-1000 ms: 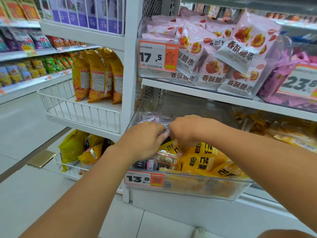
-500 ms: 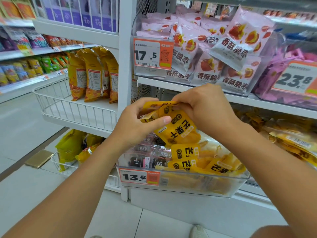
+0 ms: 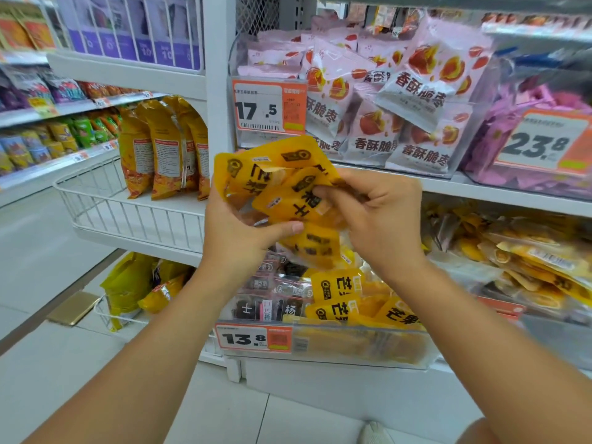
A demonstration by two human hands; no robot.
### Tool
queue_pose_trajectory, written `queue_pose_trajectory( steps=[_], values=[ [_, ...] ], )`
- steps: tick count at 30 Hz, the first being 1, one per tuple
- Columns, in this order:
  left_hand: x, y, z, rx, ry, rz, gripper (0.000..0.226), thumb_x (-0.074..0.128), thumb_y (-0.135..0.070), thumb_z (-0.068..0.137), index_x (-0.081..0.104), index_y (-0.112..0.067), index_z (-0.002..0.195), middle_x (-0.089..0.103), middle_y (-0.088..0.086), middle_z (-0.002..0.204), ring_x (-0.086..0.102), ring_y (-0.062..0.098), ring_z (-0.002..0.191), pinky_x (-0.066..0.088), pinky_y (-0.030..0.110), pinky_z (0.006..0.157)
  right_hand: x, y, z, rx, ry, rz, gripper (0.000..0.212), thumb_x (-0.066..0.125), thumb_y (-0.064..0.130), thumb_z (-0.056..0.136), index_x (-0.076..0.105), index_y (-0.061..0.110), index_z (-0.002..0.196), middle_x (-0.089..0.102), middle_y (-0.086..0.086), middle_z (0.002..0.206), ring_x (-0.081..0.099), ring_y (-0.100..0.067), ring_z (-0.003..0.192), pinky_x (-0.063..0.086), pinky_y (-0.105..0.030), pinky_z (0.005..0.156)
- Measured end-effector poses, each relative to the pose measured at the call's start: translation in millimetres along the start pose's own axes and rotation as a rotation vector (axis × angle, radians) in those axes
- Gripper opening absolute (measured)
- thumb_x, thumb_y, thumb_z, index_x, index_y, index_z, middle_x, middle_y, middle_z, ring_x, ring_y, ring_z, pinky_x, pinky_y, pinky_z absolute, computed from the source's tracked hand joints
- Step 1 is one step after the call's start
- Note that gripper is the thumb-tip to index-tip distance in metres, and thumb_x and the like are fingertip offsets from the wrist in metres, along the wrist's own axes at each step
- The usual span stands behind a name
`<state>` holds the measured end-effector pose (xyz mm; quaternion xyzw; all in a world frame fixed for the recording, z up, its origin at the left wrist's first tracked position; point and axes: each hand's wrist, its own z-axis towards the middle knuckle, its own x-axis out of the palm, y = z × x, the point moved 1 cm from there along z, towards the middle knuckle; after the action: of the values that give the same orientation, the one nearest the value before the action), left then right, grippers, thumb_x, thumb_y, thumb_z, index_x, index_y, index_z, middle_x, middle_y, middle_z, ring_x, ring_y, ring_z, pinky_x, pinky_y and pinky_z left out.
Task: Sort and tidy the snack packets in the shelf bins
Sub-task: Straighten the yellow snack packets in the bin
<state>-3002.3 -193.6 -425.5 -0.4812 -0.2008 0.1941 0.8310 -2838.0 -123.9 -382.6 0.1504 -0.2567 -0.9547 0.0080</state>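
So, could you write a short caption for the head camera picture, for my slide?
Both hands, left and right, hold yellow snack packets above the clear bin priced 13.8.

Purple packets blurred, cut off at right edge; 13.8 bin contents smeared behind front wall.

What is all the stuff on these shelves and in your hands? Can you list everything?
Yellow mango snack packets: a few, held above the lower bin.
Clear plastic lower bin: one, holds yellow and dark packets, tag 13.8.
Pink-white date packets: many, upper bin, tag 17.5.
Purple packets: many, upper right bin.
Tall yellow bags: several, white wire basket, left.
Left hand: holds the packets.
Right hand: pinches the packets.
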Motion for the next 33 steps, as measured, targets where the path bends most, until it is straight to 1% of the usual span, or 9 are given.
queue_pose_trajectory(
  steps=[7, 10, 13, 17, 20, 22, 25, 30, 33],
  values=[
    [21.1, 26.0, -6.0, -0.125, -0.025, 0.056, 0.056, 0.083, 0.014, 0.066, 0.061, -0.023, 0.103, 0.074, 0.002, 0.101, 0.075, 0.022, 0.086, 0.062, 0.041, 0.076, -14.5, -17.2, -21.7, 0.263, 0.287, -0.018, 0.019, 0.066, 0.007, 0.093, 0.067, 0.019, 0.107, 0.073, 0.006, 0.092, 0.069, -0.009, 0.085, 0.056, -0.03, 0.076],
    [14.0, 26.8, -4.8, -0.155, 0.122, 0.16, 0.055, 0.085, 0.006, 0.068, 0.062, -0.024, 0.108, 0.073, -0.002, 0.106, 0.073, 0.015, 0.093, 0.061, 0.04, 0.081, -16.5, -14.8, -33.2, 0.277, 0.439, -0.219, 0.013, 0.056, 0.015, 0.1, 0.05, 0.022, 0.109, 0.065, 0.005, 0.081, 0.061, -0.011, 0.07, 0.047, -0.03, 0.061],
    [0.3, 28.7, -5.6, -0.253, 0.323, 0.273, 0.079, 0.094, -0.009, 0.054, 0.053, -0.029, 0.119, 0.07, -0.005, 0.115, 0.072, 0.016, 0.1, 0.062, 0.041, 0.077, -10.1, -17.0, -39.8, 0.321, 0.473, -0.256, 0.01, 0.049, 0.02, 0.103, 0.046, 0.023, 0.113, 0.061, 0.0, 0.072, 0.057, -0.018, 0.06, 0.045, -0.037, 0.056],
    [-1.3, 25.5, -12.0, -0.239, 0.377, 0.466, 0.065, 0.09, 0.003, 0.063, 0.055, -0.026, 0.11, 0.075, -0.005, 0.091, 0.074, 0.01, 0.082, 0.063, 0.038, 0.076, -4.2, -18.2, -36.1, 0.241, 0.385, -0.265, 0.018, 0.05, 0.016, 0.103, 0.055, 0.021, 0.12, 0.066, 0.003, 0.078, 0.057, -0.013, 0.064, 0.046, -0.035, 0.061],
    [0.0, 11.0, -6.9, -0.131, 0.28, 0.359, 0.055, 0.087, -0.004, 0.064, 0.061, -0.027, 0.107, 0.077, -0.008, 0.09, 0.074, 0.01, 0.086, 0.061, 0.029, 0.082, -7.4, -7.7, -27.9, 0.162, 0.215, -0.127, 0.025, 0.052, 0.005, 0.1, 0.063, 0.016, 0.119, 0.069, 0.012, 0.088, 0.063, -0.001, 0.077, 0.048, -0.017, 0.067],
    [2.4, -4.0, -2.5, -0.056, 0.225, 0.22, 0.054, 0.084, -0.014, 0.063, 0.065, -0.024, 0.113, 0.077, -0.005, 0.097, 0.073, 0.011, 0.09, 0.058, 0.023, 0.082, -10.2, -0.4, -20.5, 0.168, 0.086, 0.004, 0.025, 0.05, 0.004, 0.101, 0.063, 0.014, 0.121, 0.071, 0.011, 0.099, 0.066, -0.003, 0.091, 0.053, -0.022, 0.078],
    [18.3, -19.4, -3.9, 0.015, 0.189, 0.079, 0.04, 0.08, -0.023, 0.073, 0.069, -0.028, 0.111, 0.076, -0.004, 0.101, 0.07, 0.011, 0.093, 0.056, 0.023, 0.083, -17.4, 9.1, -11.8, 0.398, -0.052, 0.372, 0.02, 0.048, 0.01, 0.105, 0.06, 0.012, 0.121, 0.072, -0.005, 0.112, 0.07, -0.021, 0.103, 0.058, -0.043, 0.086],
    [72.4, -44.6, -16.3, 0.099, 0.22, 0.035, 0.025, 0.07, -0.036, 0.088, 0.064, -0.032, 0.112, 0.07, 0.002, 0.114, 0.066, 0.016, 0.108, 0.054, 0.039, 0.094, -52.4, 37.7, -15.7, 0.806, -0.222, 0.744, 0.027, 0.051, 0.011, 0.101, 0.063, 0.004, 0.124, 0.074, -0.009, 0.1, 0.071, -0.02, 0.081, 0.059, -0.033, 0.067],
    [112.1, -60.9, -32.0, 0.093, 0.209, -0.037, 0.019, 0.073, -0.029, 0.087, 0.062, -0.027, 0.102, 0.073, -0.001, 0.099, 0.069, 0.013, 0.093, 0.056, 0.031, 0.08, -86.5, 50.4, -23.5, 0.877, -0.226, 0.894, 0.052, 0.043, 0.044, 0.103, 0.06, 0.005, 0.133, 0.069, -0.017, 0.122, 0.066, -0.035, 0.114, 0.051, -0.054, 0.099]
  ],
)
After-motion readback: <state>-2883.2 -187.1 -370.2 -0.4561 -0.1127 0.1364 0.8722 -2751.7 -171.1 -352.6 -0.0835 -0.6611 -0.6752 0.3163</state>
